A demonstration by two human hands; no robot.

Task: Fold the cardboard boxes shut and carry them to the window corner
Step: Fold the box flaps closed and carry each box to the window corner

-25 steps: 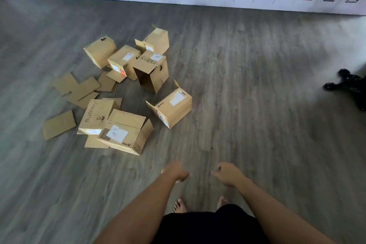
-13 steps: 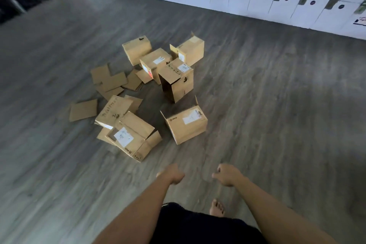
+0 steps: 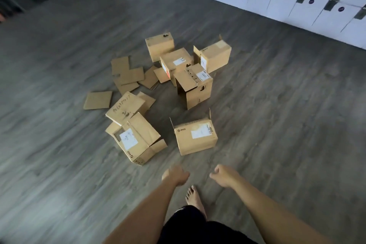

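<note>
"PICO" is printed on the nearest box (image 3: 195, 136), beside its white label, and on the flap-open box (image 3: 136, 140) at its 9 o'clock. Left hand (image 3: 175, 175) and right hand (image 3: 225, 176) hang loosely curled, holding nothing, with the nearest box at 12 o'clock, apart from both.

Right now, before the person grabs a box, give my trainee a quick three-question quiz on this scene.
1. True or false: the left hand and right hand hold nothing.
2. Which box lies nearest the hands? A) the PICO box B) the far box C) the tall open box
3. Fill in: flat cardboard sheets lie on the ____.

Key: 1 true; 2 A; 3 floor.
</note>
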